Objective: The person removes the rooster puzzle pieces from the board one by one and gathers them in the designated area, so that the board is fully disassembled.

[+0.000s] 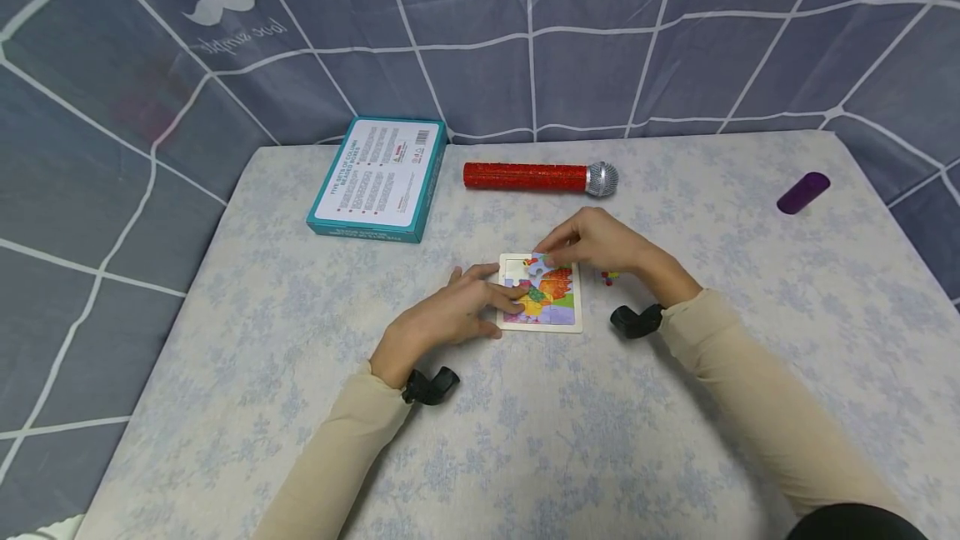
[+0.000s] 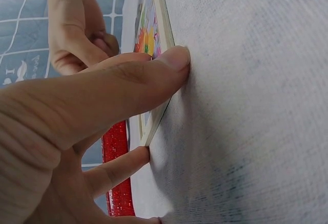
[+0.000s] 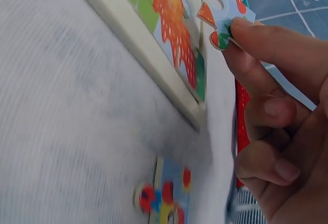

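Observation:
A small square jigsaw puzzle [image 1: 540, 328] in a pale frame lies flat on the table, showing a colourful orange and yellow picture. Its upper left part is bare in the head view. Over that upper edge my right hand [image 1: 603, 242] pinches a light blue puzzle piece [image 3: 221, 9] between thumb and index finger, the other fingers curled. My left hand [image 1: 450, 307] rests at the frame's left side, fingers spread, with fingertips on the picture and the thumb [image 2: 171, 60] at the near edge. Another puzzle piece [image 3: 171, 185] lies right of the frame, partly hidden by my right wrist in the head view.
Behind the puzzle lies a red glittery microphone [image 1: 525, 177] with a silver head. A teal box [image 1: 378, 177] with a white printed panel lies at the back left. A purple cylinder [image 1: 803, 192] sits far right. A grid-patterned curtain [image 1: 480, 82] borders the table's back.

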